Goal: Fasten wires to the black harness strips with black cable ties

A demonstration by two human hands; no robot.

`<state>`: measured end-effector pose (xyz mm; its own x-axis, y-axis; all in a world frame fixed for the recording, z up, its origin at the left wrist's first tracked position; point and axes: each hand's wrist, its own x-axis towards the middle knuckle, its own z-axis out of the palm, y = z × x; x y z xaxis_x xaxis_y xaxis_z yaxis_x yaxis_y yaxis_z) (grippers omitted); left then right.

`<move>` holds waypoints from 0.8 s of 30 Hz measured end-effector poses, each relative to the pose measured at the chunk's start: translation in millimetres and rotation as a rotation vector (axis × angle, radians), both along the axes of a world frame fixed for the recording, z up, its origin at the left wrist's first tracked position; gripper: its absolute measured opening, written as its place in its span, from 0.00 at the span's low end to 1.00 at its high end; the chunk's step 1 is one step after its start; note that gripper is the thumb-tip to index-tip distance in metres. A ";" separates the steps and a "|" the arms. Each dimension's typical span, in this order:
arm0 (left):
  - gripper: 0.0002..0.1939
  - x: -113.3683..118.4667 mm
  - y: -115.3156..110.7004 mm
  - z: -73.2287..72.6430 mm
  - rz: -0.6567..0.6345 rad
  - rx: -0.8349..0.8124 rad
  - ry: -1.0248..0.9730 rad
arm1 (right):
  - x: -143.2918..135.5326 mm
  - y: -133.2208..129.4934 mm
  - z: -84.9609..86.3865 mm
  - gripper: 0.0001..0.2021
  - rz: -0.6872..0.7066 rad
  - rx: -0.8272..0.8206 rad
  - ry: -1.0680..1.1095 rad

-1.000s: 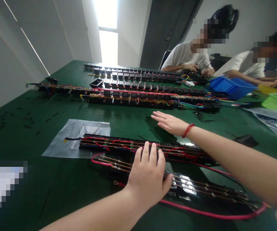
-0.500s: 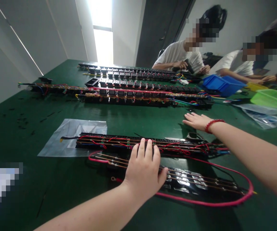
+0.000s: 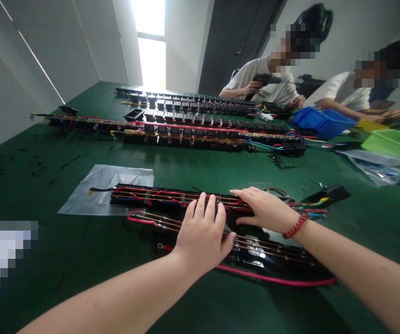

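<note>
Two long black wired strips lie side by side in front of me. My left hand (image 3: pixel 201 241) rests with fingers outstretched across the near strip (image 3: pixel 272 250), its fingertips reaching the far strip (image 3: pixel 165 195). Copper-coloured rods run along both strips, and thin red wires cross the far one. A thick red cable (image 3: pixel 276 279) with a ring terminal (image 3: pixel 160 246) loops around the near strip. My right hand (image 3: pixel 265 208), wearing a red bead bracelet, is over the right part of the far strip, thumb apart from its fingers. Whether it presses on the strip, I cannot tell.
A clear plastic bag (image 3: pixel 81 199) lies partly under the far strip's left end. Several similar strips (image 3: pixel 200 134) stretch across the back of the green table (image 3: pixel 29 195). Blue (image 3: pixel 325 123) and green bins (image 3: pixel 394 144) stand at right. Two co-workers sit beyond, one holding a dark tool (image 3: pixel 260 82).
My right hand has moved left and nearer, from above the table onto the far strip. A black piece with coloured wires now shows at that strip's right end. My left hand stays put.
</note>
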<state>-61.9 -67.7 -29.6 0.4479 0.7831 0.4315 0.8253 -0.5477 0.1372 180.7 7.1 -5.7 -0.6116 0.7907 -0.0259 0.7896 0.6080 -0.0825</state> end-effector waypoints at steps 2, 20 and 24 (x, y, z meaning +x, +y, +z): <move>0.29 -0.7 -0.4 -1.0 -0.015 0.024 -0.007 | 0.7 3.0 -3.1 0.31 -0.009 0.032 0.010; 0.27 2.2 -7.6 7.0 -0.152 -0.126 0.042 | -53.9 120.8 70.0 0.32 0.058 0.202 -0.004; 0.30 2.9 -6.5 8.1 -0.160 -0.179 0.061 | -88.3 162.7 39.6 0.32 0.089 0.185 -0.037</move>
<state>-59.1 -74.3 -21.4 0.5937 0.7614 0.2604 0.7396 -0.6438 0.1962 92.4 169.8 33.9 -0.6808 0.7267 0.0915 0.7323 0.6778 0.0650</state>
